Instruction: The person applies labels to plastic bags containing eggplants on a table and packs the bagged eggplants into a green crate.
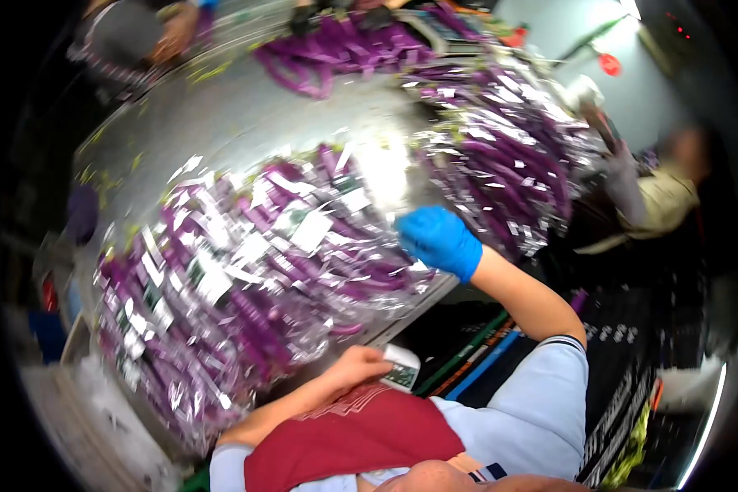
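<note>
My left hand [359, 366], bare, is close to my body, with its fingers closed on a strip of labels [403, 368], white with a dark green printed part. My right hand [441, 241], in a blue glove, is over the table's near edge, between two heaps of bagged eggplants. Its fingers look curled in; whether anything is in them is hidden by blur. Long purple eggplants in clear bags [258, 328] lie in a wide heap left of it, several with white labels. Another heap of bagged eggplants [512, 160] lies to its right.
Loose eggplants [344, 45] lie on the far side of the metal table [246, 111], among green scraps. A person in a grey cap [125, 37] is at the far left; another person in a light top [664, 197] is at the right. Dark stacked crates [631, 328] stand beside me.
</note>
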`<action>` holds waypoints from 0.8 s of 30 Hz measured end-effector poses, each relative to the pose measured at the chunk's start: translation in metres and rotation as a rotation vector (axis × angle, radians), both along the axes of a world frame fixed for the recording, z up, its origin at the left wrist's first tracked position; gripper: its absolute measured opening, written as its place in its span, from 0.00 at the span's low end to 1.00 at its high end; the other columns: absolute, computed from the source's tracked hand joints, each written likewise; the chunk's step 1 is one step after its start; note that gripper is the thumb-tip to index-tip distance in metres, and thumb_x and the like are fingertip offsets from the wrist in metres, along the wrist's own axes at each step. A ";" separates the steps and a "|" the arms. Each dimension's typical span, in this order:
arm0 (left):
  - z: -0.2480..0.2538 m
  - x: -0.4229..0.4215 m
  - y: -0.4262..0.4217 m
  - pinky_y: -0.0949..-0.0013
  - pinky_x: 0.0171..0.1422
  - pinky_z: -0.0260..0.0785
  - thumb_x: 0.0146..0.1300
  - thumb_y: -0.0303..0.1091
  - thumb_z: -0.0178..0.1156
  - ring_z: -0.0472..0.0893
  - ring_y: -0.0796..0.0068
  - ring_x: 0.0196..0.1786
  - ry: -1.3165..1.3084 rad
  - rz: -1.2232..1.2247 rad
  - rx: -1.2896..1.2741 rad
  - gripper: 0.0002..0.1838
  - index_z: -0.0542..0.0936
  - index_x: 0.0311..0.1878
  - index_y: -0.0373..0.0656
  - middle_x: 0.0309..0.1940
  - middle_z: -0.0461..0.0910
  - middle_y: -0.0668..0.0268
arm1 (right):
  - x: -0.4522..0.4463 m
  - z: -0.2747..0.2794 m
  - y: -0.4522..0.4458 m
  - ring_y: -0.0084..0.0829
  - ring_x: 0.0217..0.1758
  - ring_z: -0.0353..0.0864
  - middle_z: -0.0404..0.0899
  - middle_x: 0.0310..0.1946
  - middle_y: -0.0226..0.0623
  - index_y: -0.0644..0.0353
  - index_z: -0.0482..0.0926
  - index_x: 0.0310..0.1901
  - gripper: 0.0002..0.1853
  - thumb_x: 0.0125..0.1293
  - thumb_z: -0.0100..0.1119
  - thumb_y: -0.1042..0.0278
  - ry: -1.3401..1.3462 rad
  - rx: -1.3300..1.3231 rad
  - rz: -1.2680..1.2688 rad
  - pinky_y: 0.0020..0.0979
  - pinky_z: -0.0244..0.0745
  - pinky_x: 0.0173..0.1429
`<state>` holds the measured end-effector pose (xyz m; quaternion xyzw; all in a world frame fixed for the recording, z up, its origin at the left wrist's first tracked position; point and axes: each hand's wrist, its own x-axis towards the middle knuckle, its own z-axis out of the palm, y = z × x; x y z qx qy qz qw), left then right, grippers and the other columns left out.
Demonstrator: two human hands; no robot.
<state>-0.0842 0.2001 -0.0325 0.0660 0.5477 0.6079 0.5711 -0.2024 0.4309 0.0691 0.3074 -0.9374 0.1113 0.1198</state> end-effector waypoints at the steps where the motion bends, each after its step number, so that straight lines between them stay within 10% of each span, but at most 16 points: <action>1: 0.001 -0.001 0.003 0.80 0.30 0.62 0.52 0.30 0.60 0.71 0.84 0.27 -0.081 0.008 0.011 0.09 0.79 0.34 0.34 0.25 0.76 0.69 | -0.006 0.011 0.032 0.42 0.34 0.74 0.75 0.30 0.42 0.59 0.74 0.36 0.11 0.49 0.57 0.71 -0.005 0.072 -0.084 0.37 0.70 0.38; 11: -0.004 -0.001 0.014 0.80 0.32 0.66 0.54 0.26 0.58 0.74 0.82 0.28 -0.284 0.037 0.015 0.09 0.77 0.37 0.32 0.28 0.78 0.66 | -0.049 0.014 0.262 0.42 0.39 0.75 0.75 0.36 0.43 0.54 0.71 0.42 0.19 0.51 0.56 0.53 0.116 0.359 -1.109 0.40 0.69 0.40; 15: 0.001 -0.003 0.016 0.82 0.23 0.61 0.53 0.28 0.59 0.71 0.86 0.20 -0.345 0.051 -0.019 0.08 0.78 0.35 0.35 0.23 0.76 0.69 | -0.080 0.043 0.274 0.40 0.49 0.68 0.70 0.45 0.40 0.55 0.69 0.46 0.22 0.51 0.56 0.55 0.520 0.346 -0.972 0.43 0.61 0.51; 18: -0.015 0.005 0.019 0.83 0.21 0.57 0.54 0.29 0.60 0.68 0.88 0.19 -0.342 0.097 0.007 0.08 0.78 0.35 0.36 0.21 0.75 0.71 | -0.102 0.048 0.290 0.39 0.55 0.64 0.68 0.47 0.41 0.55 0.68 0.49 0.28 0.47 0.60 0.52 0.211 0.478 -1.136 0.50 0.58 0.54; 24: -0.020 0.005 0.020 0.83 0.23 0.58 0.53 0.29 0.60 0.69 0.87 0.21 -0.323 0.098 0.035 0.07 0.79 0.34 0.36 0.22 0.75 0.72 | -0.116 0.051 0.290 0.43 0.36 0.74 0.72 0.33 0.44 0.56 0.74 0.32 0.15 0.45 0.61 0.57 0.345 0.411 -1.036 0.42 0.72 0.38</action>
